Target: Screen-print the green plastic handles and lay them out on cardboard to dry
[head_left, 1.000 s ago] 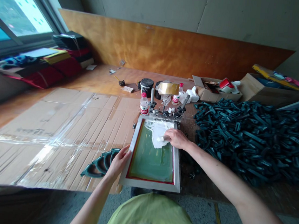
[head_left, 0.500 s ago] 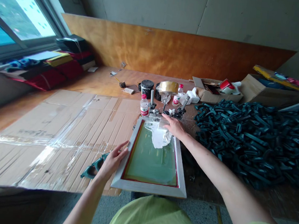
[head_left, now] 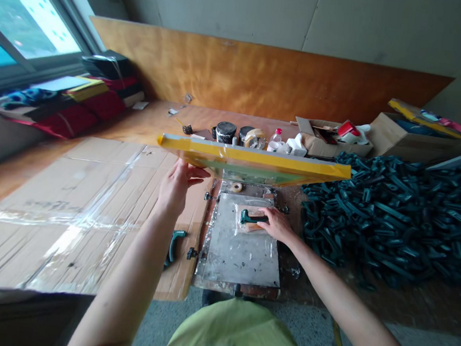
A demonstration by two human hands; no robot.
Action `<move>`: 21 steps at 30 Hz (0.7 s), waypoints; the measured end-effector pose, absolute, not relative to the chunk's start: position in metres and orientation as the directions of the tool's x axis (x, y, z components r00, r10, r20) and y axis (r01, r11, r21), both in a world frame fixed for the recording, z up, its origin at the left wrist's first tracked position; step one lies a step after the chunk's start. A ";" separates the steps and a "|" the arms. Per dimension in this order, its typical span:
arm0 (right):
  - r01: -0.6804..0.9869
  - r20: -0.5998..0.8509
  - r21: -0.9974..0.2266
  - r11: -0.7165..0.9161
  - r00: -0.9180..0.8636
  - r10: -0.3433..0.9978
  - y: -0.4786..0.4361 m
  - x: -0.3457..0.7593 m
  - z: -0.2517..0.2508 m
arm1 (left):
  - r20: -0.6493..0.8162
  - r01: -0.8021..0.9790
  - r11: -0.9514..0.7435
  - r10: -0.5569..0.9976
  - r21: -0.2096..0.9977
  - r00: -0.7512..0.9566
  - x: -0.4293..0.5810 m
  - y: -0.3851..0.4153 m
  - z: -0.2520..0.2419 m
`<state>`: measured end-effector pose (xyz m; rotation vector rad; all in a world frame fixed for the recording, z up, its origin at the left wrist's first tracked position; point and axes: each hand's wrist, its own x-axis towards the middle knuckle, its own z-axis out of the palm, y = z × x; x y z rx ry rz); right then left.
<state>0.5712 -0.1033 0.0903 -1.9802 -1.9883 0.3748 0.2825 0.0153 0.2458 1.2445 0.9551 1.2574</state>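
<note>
A printing screen frame with yellow tape on its edge is tilted up off the bench. My left hand holds its left side, fingers wrapped under the edge. Below it lies a metal base plate covered in clear film. A dark green plastic part rests on a small jig near the plate's far end. My right hand pinches that green part, fingers closed on it.
A big heap of dark green plastic parts fills the right side. One green part lies left of the plate on taped cardboard. Ink cans, a bottle and cardboard boxes stand behind.
The screen frame was lying flat with my right hand wiping it with a white cloth. Now my left hand has swung the frame up, and my right hand grips the green part beneath.
</note>
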 end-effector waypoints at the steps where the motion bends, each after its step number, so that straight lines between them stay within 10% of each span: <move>1: 0.932 0.030 -0.362 0.023 -0.014 0.999 -0.105 0.565 0.090 | 0.103 -0.156 -0.087 0.990 0.984 0.098 0.283 0.010 0.240; 7: 0.944 0.209 -0.315 0.102 -0.036 0.977 -0.129 0.507 0.116 | -0.525 0.125 0.533 0.716 0.836 0.459 0.290 -0.081 0.161; 12: 0.842 0.257 -0.316 0.437 -0.367 0.894 -0.160 0.460 0.122 | -0.639 -0.088 0.700 0.691 0.709 0.338 0.278 -0.134 0.114; 21: 0.895 -0.235 -0.181 -0.409 0.364 0.901 -0.158 0.623 0.051 | -0.576 -0.008 0.641 0.684 0.767 -0.448 0.114 -0.134 0.047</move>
